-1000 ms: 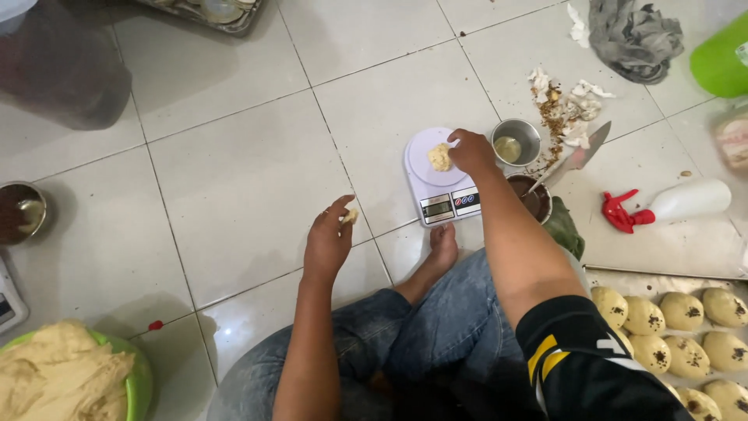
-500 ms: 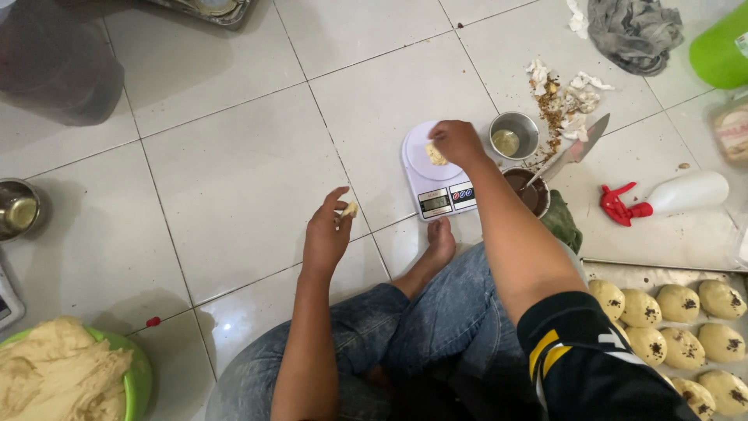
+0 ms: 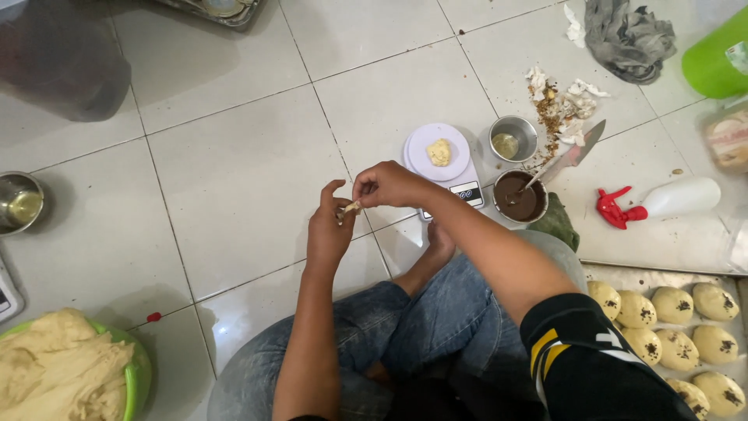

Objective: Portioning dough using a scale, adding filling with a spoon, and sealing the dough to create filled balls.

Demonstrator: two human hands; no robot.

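Seated on a tiled floor, a person pinches a small dough scrap (image 3: 350, 207) between closed left hand (image 3: 328, 230) and right hand (image 3: 387, 185) fingertips just before a kitchen scale (image 3: 441, 160); the sticky bit could drop onto the floor.

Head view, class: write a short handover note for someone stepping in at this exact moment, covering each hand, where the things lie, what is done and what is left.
Left hand: holds a small dough scrap at its fingertips.
Right hand: pinches the same scrap from the other side.
Things: a dough lump sits on the white kitchen scale; a bowl of chocolate filling with a spoon stands beside it; bulk dough in the green bowl at left.
Done: filled balls lined on the tray at right.
Left: the lump on the scale is unshaped; much bulk dough remains.
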